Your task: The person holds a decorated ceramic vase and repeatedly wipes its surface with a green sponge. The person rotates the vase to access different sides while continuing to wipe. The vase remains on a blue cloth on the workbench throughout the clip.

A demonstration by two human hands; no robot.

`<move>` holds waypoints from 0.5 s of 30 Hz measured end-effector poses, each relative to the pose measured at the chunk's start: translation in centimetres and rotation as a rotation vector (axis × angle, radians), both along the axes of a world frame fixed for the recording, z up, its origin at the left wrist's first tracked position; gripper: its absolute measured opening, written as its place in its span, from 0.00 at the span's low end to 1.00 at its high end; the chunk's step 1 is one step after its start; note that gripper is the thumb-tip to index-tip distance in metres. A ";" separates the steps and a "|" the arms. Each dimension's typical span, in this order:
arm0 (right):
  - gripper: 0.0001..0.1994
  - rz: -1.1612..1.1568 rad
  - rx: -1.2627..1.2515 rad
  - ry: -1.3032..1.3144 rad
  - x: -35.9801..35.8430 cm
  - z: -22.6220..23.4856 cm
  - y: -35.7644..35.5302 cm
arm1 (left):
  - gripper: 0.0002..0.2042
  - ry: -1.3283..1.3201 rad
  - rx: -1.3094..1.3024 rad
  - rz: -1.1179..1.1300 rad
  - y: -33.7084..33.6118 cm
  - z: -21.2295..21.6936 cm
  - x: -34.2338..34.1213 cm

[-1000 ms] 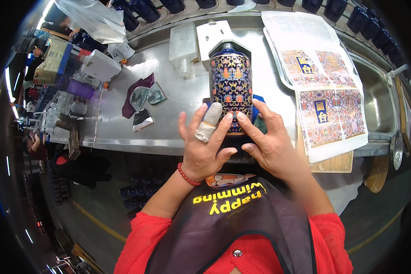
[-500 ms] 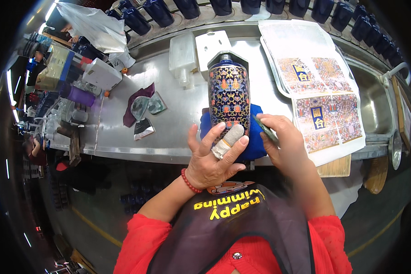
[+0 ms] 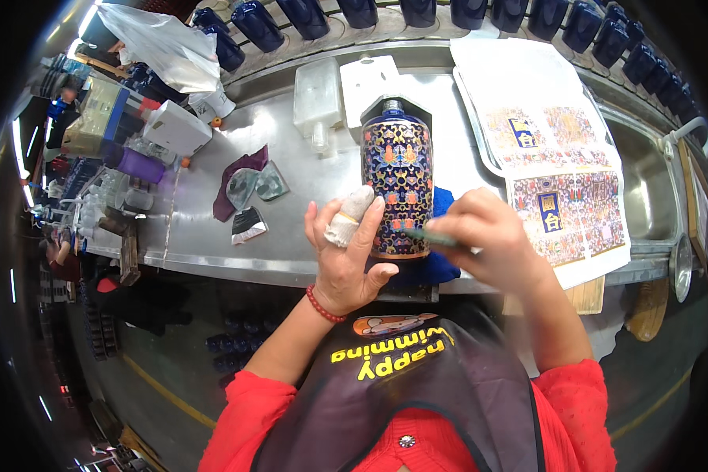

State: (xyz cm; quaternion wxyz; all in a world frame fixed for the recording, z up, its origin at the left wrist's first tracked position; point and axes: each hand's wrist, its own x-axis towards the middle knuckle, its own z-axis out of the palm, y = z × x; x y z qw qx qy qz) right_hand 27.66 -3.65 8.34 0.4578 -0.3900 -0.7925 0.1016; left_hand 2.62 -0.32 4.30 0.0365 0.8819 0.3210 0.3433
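Mid-frame, my right hand (image 3: pixel 494 237) pinches a flat green scraper (image 3: pixel 431 236) over the patterned bottle (image 3: pixel 398 169); my half-open left hand (image 3: pixel 343 266) touches and hides its lower-left edge. Printed sheets (image 3: pixel 570 214) lie right.

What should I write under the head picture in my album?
Left hand on a flowery bottle, right hand holding a green tool over it.

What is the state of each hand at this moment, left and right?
Left hand: open, at the left side of the patterned bottle.
Right hand: closed, holding a thin green tool.
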 end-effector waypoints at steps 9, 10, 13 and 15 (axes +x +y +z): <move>0.14 -0.164 -0.028 0.155 0.8 -1.5 -0.2 | 0.38 0.122 0.077 0.006 0.8 1.3 0.6; 0.13 -0.203 -0.070 0.166 0.7 -1.3 -0.2 | 0.38 0.122 0.088 0.010 0.8 1.3 0.7; 0.13 -0.225 -0.080 0.202 0.6 -1.4 -0.4 | 0.38 0.147 0.100 0.017 0.8 1.7 0.9; 0.13 -0.252 -0.115 0.214 0.6 -1.8 -0.7 | 0.39 0.152 0.092 0.018 1.0 2.0 0.9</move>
